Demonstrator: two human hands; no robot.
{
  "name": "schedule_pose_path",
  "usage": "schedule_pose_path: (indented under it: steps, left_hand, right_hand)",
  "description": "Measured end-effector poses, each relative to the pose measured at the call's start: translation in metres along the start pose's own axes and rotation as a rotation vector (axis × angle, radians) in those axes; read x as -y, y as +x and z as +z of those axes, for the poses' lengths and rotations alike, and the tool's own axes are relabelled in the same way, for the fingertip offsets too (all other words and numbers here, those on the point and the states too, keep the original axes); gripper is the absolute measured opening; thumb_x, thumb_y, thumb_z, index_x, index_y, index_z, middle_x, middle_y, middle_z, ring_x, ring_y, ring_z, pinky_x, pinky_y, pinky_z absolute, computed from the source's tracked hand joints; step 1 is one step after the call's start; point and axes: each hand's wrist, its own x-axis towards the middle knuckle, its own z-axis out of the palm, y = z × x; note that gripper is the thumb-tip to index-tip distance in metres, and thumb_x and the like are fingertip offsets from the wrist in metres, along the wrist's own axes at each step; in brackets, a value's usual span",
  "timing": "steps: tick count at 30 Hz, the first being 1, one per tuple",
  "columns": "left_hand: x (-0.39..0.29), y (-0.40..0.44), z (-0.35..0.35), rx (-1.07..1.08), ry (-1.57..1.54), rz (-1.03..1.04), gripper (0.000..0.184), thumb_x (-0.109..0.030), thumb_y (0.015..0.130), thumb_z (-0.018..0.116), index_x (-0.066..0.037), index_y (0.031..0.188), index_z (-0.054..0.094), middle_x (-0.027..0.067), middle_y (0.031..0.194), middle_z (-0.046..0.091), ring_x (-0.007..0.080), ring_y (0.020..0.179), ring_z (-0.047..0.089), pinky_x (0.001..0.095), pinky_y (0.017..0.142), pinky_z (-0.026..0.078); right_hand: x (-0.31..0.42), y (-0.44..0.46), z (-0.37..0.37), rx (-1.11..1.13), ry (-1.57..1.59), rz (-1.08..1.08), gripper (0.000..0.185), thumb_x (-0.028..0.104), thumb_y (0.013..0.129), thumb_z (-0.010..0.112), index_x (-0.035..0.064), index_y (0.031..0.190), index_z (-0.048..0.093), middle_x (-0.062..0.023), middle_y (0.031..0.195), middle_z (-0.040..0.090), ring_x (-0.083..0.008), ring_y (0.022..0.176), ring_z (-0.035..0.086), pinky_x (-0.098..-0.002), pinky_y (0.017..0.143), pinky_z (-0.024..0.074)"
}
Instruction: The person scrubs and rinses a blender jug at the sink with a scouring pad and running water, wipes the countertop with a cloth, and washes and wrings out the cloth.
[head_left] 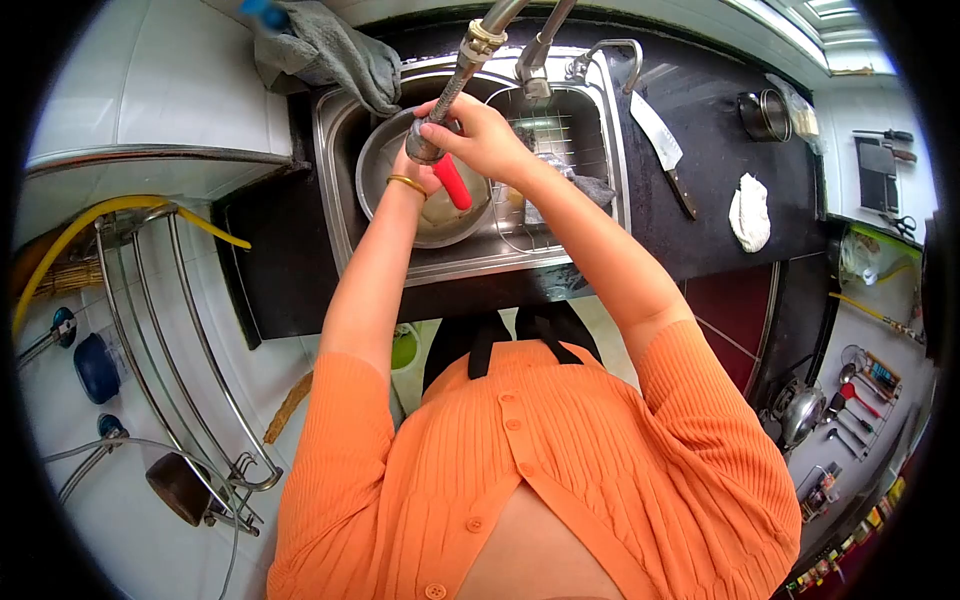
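A round metal basin (378, 165) sits in the left bowl of the steel sink (333, 200), with some cloudy liquid in it. Over the basin, my left hand (422, 172) is closed on a tool with a red handle (453, 184); the tool's other end is hidden. My right hand (470, 132) has its fingers around the lower end of the flexible metal faucet (450, 100), just above my left hand. Whether water is running cannot be seen.
A wire rack (550, 125) with a grey cloth stands in the right bowl. On the dark counter (640, 235) lie a cleaver (657, 130), a white cloth (749, 212) and a metal cup (765, 115). A grey towel (335, 55) hangs at the sink's back left.
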Motion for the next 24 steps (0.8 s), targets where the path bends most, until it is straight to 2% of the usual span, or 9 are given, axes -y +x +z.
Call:
schedule_pose_path:
  steps: [5, 9, 13, 14, 17, 18, 20, 23, 24]
  left_hand:
    - [0.001, 0.029, -0.028, -0.067, 0.027, 0.090, 0.034, -0.038, 0.095, 0.043, -0.010, 0.108, 0.058, 0.0069, 0.105, 0.063, 0.0195, 0.097, 0.062, 0.0351, 0.085, 0.051]
    - [0.003, 0.001, 0.012, -0.156, 0.110, 0.166, 0.036, -0.041, 0.095, 0.040, -0.013, 0.108, 0.058, 0.0036, 0.102, 0.063, 0.0187, 0.093, 0.062, 0.0333, 0.080, 0.052]
    - [0.006, 0.017, -0.020, -0.124, 0.107, 0.108, 0.033, -0.041, 0.095, 0.042, -0.015, 0.108, 0.057, 0.0014, 0.101, 0.062, 0.0179, 0.091, 0.061, 0.0335, 0.077, 0.051]
    - [0.004, 0.021, -0.030, 0.242, 0.050, 0.106, 0.031, -0.041, 0.094, 0.045, -0.016, 0.109, 0.057, 0.0013, 0.100, 0.062, 0.0177, 0.092, 0.060, 0.0333, 0.076, 0.050]
    - [0.021, 0.027, -0.022, 0.029, 0.420, 0.287, 0.030, -0.040, 0.090, 0.055, -0.016, 0.109, 0.057, 0.0013, 0.099, 0.060, 0.0167, 0.091, 0.059, 0.0310, 0.073, 0.050]
    - [0.020, 0.017, -0.011, -0.133, 0.383, 0.232, 0.032, -0.039, 0.089, 0.057, -0.014, 0.109, 0.057, 0.0020, 0.100, 0.060, 0.0166, 0.091, 0.059, 0.0304, 0.073, 0.050]
    - [0.020, 0.041, -0.045, -0.366, 0.172, 0.122, 0.039, -0.039, 0.086, 0.061, -0.009, 0.111, 0.056, 0.0055, 0.104, 0.061, 0.0169, 0.097, 0.059, 0.0311, 0.075, 0.051]
    - [0.016, 0.064, -0.081, -0.447, 0.139, 0.171, 0.046, -0.042, 0.083, 0.063, -0.007, 0.113, 0.055, 0.0073, 0.106, 0.061, 0.0185, 0.096, 0.060, 0.0322, 0.076, 0.052]
    - [0.016, 0.047, -0.060, -0.326, 0.279, 0.232, 0.049, -0.044, 0.082, 0.064, -0.008, 0.113, 0.055, 0.0067, 0.103, 0.061, 0.0179, 0.090, 0.061, 0.0328, 0.071, 0.052]
  right_hand:
    - [-0.004, -0.001, -0.005, 0.007, -0.019, 0.016, 0.028, 0.023, 0.087, 0.065, 0.0066, 0.110, 0.063, -0.0048, 0.095, 0.060, -0.0135, 0.087, 0.058, -0.0295, 0.075, 0.0485]
    - [-0.008, -0.006, -0.008, 0.074, 0.133, 0.166, 0.031, 0.027, 0.087, 0.065, 0.0072, 0.111, 0.062, -0.0026, 0.094, 0.061, -0.0112, 0.087, 0.057, -0.0287, 0.075, 0.0481]
    - [-0.003, -0.006, -0.002, 0.118, 0.320, 0.219, 0.031, 0.029, 0.089, 0.063, 0.0081, 0.112, 0.062, -0.0024, 0.095, 0.061, -0.0102, 0.089, 0.057, -0.0278, 0.077, 0.0472]
    - [-0.001, -0.005, -0.002, 0.142, 0.325, 0.233, 0.032, 0.030, 0.089, 0.063, 0.0081, 0.113, 0.061, -0.0026, 0.096, 0.062, -0.0104, 0.090, 0.057, -0.0268, 0.079, 0.0470]
    - [-0.003, -0.008, -0.005, 0.146, 0.332, 0.258, 0.032, 0.029, 0.089, 0.063, 0.0082, 0.113, 0.061, -0.0028, 0.096, 0.062, -0.0105, 0.091, 0.058, -0.0268, 0.080, 0.0472]
    - [-0.007, -0.009, -0.006, 0.146, 0.333, 0.259, 0.032, 0.029, 0.089, 0.063, 0.0082, 0.113, 0.061, -0.0028, 0.096, 0.062, -0.0105, 0.091, 0.058, -0.0268, 0.080, 0.0472]
    - [-0.014, -0.012, -0.009, 0.007, 0.022, 0.152, 0.032, 0.030, 0.089, 0.063, 0.0085, 0.113, 0.061, -0.0026, 0.096, 0.063, -0.0106, 0.090, 0.058, -0.0272, 0.081, 0.0468]
    - [-0.018, -0.011, -0.001, 0.051, 0.178, 0.200, 0.033, 0.031, 0.089, 0.063, 0.0083, 0.112, 0.061, -0.0032, 0.096, 0.063, -0.0111, 0.090, 0.058, -0.0283, 0.082, 0.0465]
    - [-0.010, -0.011, 0.000, 0.083, 0.296, 0.247, 0.033, 0.031, 0.088, 0.063, 0.0074, 0.112, 0.061, -0.0040, 0.097, 0.063, -0.0116, 0.090, 0.058, -0.0284, 0.082, 0.0467]
